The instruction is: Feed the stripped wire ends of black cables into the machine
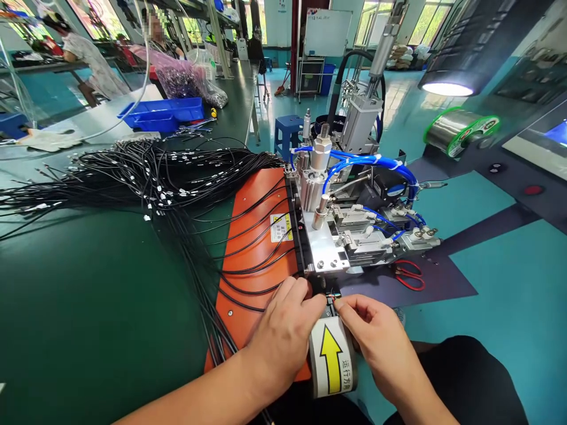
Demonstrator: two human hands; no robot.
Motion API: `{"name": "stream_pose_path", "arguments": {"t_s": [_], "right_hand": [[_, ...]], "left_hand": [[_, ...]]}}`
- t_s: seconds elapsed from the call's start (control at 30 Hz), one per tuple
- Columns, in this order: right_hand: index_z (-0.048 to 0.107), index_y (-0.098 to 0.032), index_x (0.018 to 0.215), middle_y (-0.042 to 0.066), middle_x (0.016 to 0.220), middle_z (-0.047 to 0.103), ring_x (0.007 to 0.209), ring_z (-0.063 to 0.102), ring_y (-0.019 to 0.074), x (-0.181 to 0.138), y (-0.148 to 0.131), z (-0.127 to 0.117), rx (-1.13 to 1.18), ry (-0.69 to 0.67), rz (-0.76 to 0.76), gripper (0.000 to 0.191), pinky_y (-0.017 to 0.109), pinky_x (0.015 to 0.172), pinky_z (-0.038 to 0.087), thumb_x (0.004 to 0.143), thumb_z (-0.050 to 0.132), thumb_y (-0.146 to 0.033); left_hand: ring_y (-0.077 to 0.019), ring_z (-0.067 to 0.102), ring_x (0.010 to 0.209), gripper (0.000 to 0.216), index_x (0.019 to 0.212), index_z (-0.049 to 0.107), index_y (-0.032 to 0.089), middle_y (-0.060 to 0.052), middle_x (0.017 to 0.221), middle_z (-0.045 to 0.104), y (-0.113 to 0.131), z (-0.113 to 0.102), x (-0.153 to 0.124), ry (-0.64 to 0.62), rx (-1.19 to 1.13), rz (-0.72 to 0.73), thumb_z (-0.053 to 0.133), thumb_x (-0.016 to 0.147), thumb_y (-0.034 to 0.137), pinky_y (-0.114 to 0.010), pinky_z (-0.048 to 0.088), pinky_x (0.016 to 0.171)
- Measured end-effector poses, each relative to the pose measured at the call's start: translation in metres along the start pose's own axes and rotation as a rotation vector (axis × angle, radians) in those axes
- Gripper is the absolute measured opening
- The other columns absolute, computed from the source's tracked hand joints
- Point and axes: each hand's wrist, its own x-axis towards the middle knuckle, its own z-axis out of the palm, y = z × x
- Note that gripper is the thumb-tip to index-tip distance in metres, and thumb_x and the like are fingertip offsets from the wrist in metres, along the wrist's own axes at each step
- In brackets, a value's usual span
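My left hand (283, 330) rests on the near end of an orange plate (252, 236), fingers pinched on the end of a black cable (248, 290) at a black slotted track (330, 304). My right hand (376, 336) pinches the small coloured wire tips at the same spot, from the right. Just below both hands sits a white roller with a yellow arrow label (332, 357). Several black cables lie across the orange plate into the track. A metal machine with blue air hoses (349, 206) stands behind the hands.
A large bundle of black cables (133, 171) spreads over the green table (88, 307) to the left. Red-handled scissors (410, 276) lie right of the machine. A solder spool (460, 130), a lamp (447, 88) and blue bins (163, 113) are farther off. People work at the back left.
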Motion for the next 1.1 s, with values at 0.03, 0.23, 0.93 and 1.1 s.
{"name": "stream_pose_path", "arguments": {"t_s": [0.03,0.23,0.93,1.1], "right_hand": [[0.071,-0.015,0.074,0.003,0.065,0.063,0.056,0.05,0.0148,0.0,0.0,0.0,0.003,-0.006,0.006,0.037,0.024,0.049,0.039,0.08,0.066,-0.051],[0.067,-0.018,0.079,0.001,0.07,0.058,0.062,0.049,0.0151,0.0,-0.005,-0.002,-0.17,0.005,-0.058,0.033,0.024,0.054,0.039,0.087,0.06,-0.049],[0.065,-0.025,0.093,-0.001,0.085,0.061,0.074,0.057,0.0156,0.007,-0.002,-0.012,-0.386,0.056,-0.382,0.02,0.026,0.068,0.046,0.096,0.053,-0.041],[0.066,-0.023,0.093,0.001,0.09,0.061,0.078,0.058,0.0161,0.011,-0.007,-0.007,-0.37,0.041,-0.484,0.017,0.027,0.07,0.045,0.097,0.052,-0.034]], "left_hand": [[-0.023,0.042,0.085,0.02,0.1,0.063,0.019,-0.006,0.09,0.045,0.0,0.0,0.0,0.002,-0.001,0.002,0.047,0.093,0.009,-0.035,0.044,0.072],[-0.0228,0.042,0.085,0.02,0.097,0.063,0.019,-0.005,0.089,0.045,0.001,-0.001,0.0,0.013,0.011,-0.007,0.048,0.092,0.008,-0.035,0.044,0.072],[-0.0225,0.043,0.084,0.02,0.097,0.064,0.019,-0.005,0.089,0.046,0.001,0.0,0.001,0.027,0.003,0.005,0.047,0.094,0.01,-0.035,0.045,0.072],[-0.0222,0.044,0.087,0.02,0.1,0.065,0.019,-0.006,0.091,0.048,0.0,0.001,0.001,0.052,-0.012,0.011,0.047,0.094,0.011,-0.035,0.046,0.075]]}}
